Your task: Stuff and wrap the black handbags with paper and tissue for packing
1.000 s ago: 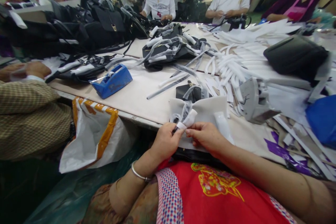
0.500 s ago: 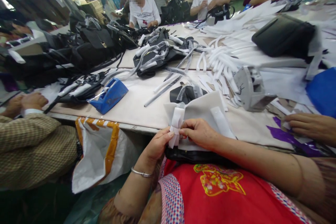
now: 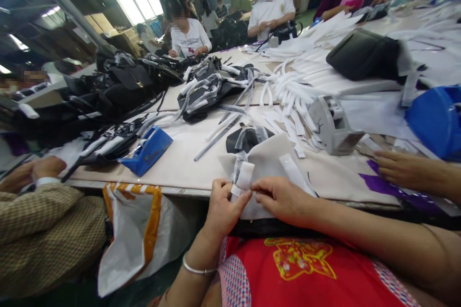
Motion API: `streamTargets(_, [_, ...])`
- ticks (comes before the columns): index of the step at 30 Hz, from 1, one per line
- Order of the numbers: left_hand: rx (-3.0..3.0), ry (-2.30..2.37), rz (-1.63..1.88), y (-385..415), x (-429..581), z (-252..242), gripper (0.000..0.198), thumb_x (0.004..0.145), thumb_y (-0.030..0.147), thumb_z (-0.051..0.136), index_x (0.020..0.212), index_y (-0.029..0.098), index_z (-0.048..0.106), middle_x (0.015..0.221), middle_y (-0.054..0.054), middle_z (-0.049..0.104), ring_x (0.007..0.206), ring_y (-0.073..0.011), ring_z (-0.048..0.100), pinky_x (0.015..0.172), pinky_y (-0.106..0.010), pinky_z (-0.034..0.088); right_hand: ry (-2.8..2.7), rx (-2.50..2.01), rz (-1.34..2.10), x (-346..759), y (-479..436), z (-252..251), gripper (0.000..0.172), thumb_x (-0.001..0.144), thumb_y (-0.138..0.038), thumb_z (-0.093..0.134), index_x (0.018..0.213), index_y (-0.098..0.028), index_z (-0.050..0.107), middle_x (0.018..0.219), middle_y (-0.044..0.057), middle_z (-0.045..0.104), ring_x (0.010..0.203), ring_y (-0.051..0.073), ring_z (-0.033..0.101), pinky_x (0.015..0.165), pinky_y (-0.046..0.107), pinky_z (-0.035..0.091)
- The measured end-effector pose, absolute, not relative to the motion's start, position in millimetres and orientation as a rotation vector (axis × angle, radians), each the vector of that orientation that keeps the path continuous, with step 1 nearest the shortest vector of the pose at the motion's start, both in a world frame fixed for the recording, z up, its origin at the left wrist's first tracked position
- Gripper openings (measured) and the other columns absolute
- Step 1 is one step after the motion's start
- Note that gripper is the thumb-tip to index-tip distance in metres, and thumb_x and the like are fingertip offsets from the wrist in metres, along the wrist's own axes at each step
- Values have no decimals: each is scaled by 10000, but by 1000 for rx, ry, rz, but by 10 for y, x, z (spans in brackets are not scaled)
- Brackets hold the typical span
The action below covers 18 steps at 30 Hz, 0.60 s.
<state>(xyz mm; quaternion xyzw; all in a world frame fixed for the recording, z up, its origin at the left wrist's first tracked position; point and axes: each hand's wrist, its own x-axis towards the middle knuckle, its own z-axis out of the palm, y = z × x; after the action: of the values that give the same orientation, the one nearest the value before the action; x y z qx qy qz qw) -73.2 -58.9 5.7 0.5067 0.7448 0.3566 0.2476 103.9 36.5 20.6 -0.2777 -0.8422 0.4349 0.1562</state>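
My left hand [image 3: 224, 207] is closed around a white foam wrap [image 3: 245, 176] on a plastic-covered strap that stands up from a black bag [image 3: 266, 227] at the table's front edge. My right hand [image 3: 286, 201] has its fingers curled in a pinch at the right side of the wrap, close to my left thumb. What lies between those fingertips is too small to make out. A white foam sheet [image 3: 275, 151] rises behind my hands and covers much of the bag. Another dark part of a bag [image 3: 245, 139] shows just beyond it.
A blue tape dispenser [image 3: 146, 150] stands at left, a grey one [image 3: 333, 124] at right, and a larger blue one [image 3: 434, 122] farther right. Black bags [image 3: 201, 93] and white foam strips [image 3: 293, 91] cover the table [image 3: 187, 165]. A co-worker's hand [image 3: 406, 172] rests at right; others work around.
The view has shifted slightly. My left hand has moved up around the wrap, its fingers now behind it and thumb in front. My right fingertips have drawn to the wrap's right edge.
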Motion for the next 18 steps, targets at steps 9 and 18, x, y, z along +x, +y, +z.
streamTargets(9, [1182, 1804, 806, -449, -821, 8, 408, 958, 500, 397, 1039, 161, 608, 903, -74, 658, 754, -192, 609, 722, -334, 506, -2362, -799, 473, 1611, 882, 128, 217, 893, -152, 526, 1030, -135, 693, 938, 123, 701, 907, 250, 635, 846, 389, 506])
streamTargets(18, [1649, 2328, 300, -300, -895, 251, 422, 916, 501, 483, 1088, 153, 649, 999, -148, 659, 951, -296, 631, 841, -407, 474, -2249, -798, 820, 1750, 965, -161, 202, 865, -181, 594, 1024, -170, 718, 1012, 115, 697, 991, 242, 625, 922, 417, 499])
